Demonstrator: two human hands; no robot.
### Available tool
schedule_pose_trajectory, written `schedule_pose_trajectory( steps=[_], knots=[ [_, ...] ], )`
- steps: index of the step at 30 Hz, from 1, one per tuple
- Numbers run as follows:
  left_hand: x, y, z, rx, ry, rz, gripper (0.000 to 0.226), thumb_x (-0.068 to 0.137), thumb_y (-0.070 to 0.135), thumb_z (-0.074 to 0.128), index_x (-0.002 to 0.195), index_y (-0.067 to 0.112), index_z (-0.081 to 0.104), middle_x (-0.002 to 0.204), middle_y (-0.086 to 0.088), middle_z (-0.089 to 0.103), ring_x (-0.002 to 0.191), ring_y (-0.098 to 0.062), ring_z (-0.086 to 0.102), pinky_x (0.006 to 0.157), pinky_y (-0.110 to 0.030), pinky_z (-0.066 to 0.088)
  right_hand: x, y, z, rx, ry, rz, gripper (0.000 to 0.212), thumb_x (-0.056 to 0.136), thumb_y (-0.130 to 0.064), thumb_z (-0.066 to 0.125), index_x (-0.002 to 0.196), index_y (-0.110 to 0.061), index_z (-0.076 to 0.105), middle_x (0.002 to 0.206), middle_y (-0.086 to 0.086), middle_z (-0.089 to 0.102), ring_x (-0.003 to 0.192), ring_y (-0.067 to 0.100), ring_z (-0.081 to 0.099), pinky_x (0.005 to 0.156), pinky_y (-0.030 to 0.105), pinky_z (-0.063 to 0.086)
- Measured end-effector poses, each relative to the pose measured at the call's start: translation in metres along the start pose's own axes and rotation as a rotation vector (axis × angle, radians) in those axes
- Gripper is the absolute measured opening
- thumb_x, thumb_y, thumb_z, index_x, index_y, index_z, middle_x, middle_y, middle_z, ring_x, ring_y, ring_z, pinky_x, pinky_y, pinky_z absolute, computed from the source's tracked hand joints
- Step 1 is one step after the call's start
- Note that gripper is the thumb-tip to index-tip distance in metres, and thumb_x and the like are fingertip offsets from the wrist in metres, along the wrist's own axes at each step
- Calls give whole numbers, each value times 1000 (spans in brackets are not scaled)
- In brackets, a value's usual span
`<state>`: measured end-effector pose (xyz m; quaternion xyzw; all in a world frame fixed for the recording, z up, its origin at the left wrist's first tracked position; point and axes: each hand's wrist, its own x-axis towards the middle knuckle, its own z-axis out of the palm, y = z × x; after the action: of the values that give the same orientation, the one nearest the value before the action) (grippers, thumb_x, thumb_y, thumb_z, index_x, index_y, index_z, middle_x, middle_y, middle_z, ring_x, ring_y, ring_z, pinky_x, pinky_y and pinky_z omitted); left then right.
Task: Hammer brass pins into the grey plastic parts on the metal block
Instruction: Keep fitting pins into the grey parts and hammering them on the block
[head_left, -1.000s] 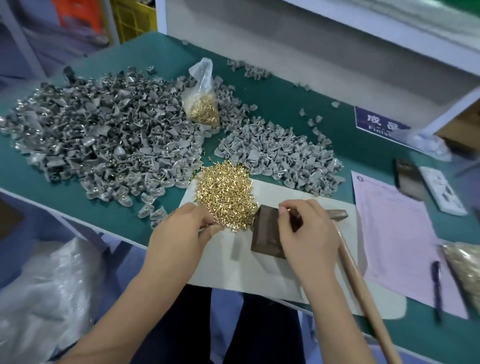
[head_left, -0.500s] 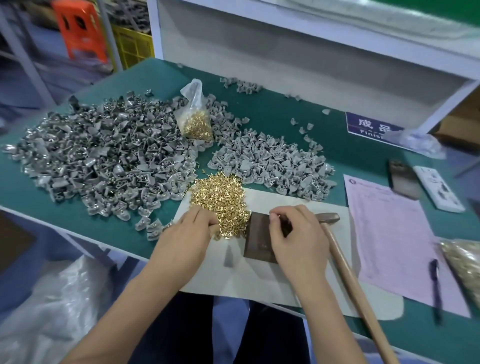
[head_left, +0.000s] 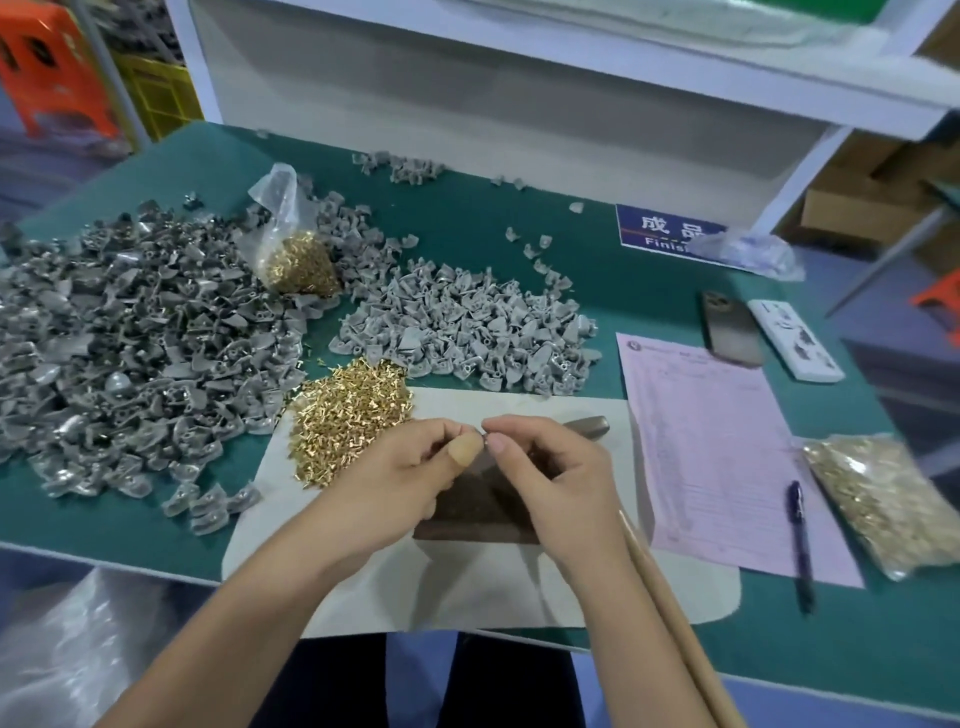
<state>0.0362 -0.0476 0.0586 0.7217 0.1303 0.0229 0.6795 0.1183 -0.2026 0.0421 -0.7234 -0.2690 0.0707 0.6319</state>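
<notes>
Blue sign (head_left: 670, 232): "成品", "Finis…"; pink form (head_left: 727, 457) text unreadable.

Even, soft overhead light; edges bowed (wide lens), slightly blurred.

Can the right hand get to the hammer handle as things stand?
Probably yes. The hammer handle lies bare on the table just beside the right hand, nothing across it. But that hand's fingertips meet the left hand over the metal block, seemingly pinching something small.
</notes>
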Motion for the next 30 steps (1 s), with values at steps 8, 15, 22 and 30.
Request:
schedule_pose_trajectory(
  steps=[8, 15, 22, 30],
  knots=[
    [37, 5, -1, 93, -37, -37, 26, 101, 36, 56, 94, 17, 73, 60, 17, 51, 51, 0, 41, 49, -12, 33, 15, -1, -9, -169, 76, -15, 19, 88, -13, 78, 90, -32, 75, 88, -22, 73, 89, 1, 69, 78, 8, 45],
    [112, 7, -13, 1055, 261, 214, 7, 95, 36, 62, 102, 37, 64, 104, 16, 60, 93, -10, 61, 73, -32, 49, 23, 9, -16, -172, 233, 107, 9, 92, -23, 72, 89, -32, 71, 86, -18, 70, 81, 9, 64, 70, 11, 45],
    [138, -4, -7, 1214, 190, 216, 15, 90, 43, 68, 104, 38, 71, 101, 16, 57, 94, -11, 61, 63, -29, 40, 23, 17, -28, -166, 241, 127, 11, 93, -23, 71, 88, -33, 70, 85, -15, 70, 77, 9, 65, 67, 11, 45],
    [125, 3, -7, 1124, 203, 208, 8, 96, 40, 63, 102, 37, 66, 105, 15, 62, 98, -13, 59, 70, -32, 44, 17, 13, -32, -163, 237, 128, 9, 93, -27, 71, 88, -34, 71, 86, -15, 70, 78, 9, 65, 67, 12, 46]
  ],
)
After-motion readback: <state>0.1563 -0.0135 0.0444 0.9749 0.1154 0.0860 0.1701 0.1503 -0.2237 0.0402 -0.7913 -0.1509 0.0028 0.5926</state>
